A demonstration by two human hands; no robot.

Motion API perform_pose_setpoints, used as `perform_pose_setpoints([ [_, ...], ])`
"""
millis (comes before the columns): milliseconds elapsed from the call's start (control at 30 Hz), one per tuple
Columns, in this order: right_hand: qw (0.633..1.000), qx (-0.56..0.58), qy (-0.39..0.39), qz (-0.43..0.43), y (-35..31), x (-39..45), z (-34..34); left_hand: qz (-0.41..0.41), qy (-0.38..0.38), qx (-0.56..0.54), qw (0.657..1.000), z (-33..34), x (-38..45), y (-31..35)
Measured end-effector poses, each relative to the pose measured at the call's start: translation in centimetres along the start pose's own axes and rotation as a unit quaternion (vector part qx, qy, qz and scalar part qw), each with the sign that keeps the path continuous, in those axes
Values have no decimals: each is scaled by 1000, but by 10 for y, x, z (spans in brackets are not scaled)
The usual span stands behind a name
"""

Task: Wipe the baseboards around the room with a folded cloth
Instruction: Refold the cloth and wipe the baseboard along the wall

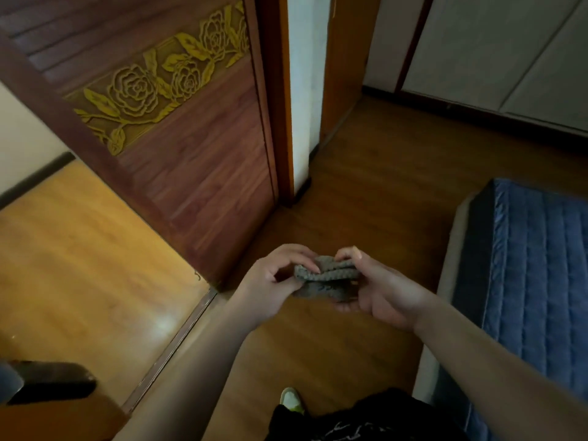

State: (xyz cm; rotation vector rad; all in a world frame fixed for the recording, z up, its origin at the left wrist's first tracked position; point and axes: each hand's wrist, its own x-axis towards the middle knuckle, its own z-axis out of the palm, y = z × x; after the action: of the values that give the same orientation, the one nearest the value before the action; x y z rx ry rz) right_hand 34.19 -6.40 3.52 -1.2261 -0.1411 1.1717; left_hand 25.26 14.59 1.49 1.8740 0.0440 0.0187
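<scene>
Both hands hold a gray cloth [326, 275] in the lower middle of the frame, above the wood floor [366, 192]. The left hand [270, 281] pinches its left end. The right hand [372, 288] grips its right end, fingers curled over the folds. A brown door [191, 148] stands upper left, and a blue mattress [534, 275] lies on the right.

We held a grey cloth [327, 275] folded between both hands above the wooden floor [366, 192]: our left hand [270, 281] pinched its left end, our right hand [375, 291] cupped it from below with fingers curled over the top. A carved wooden door [178, 128] stood open ahead, a blue quilted mattress [534, 265] lay to our right, and a dark baseboard [413, 98] ran along the far wall.
</scene>
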Motion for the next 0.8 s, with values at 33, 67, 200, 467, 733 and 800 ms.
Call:
perform_pose_setpoints([
  [33, 1000, -1, 24, 6, -3, 3, -8, 10, -7, 25, 1000, 5, 12, 2],
  [67, 999, 1, 50, 13, -6, 7, -18, 19, -16, 43, 999, 11, 25, 3],
  [200, 996, 5, 87, 22, -24, 22, -70, 42, -51, 79, 995, 36, 87, 7],
  [467, 986, -119, 112, 6, -93, 35, -201, -33, -65, 64, 995, 102, 220, 16],
  [733, 939, -299, 126, -118, -141, 57, -278, -193, 4, -98, 976, 137, 283, 37],
  [800, 931, -319, 114, -138, -150, 67, -286, -167, 15, -74, 983, 135, 293, 43],
])
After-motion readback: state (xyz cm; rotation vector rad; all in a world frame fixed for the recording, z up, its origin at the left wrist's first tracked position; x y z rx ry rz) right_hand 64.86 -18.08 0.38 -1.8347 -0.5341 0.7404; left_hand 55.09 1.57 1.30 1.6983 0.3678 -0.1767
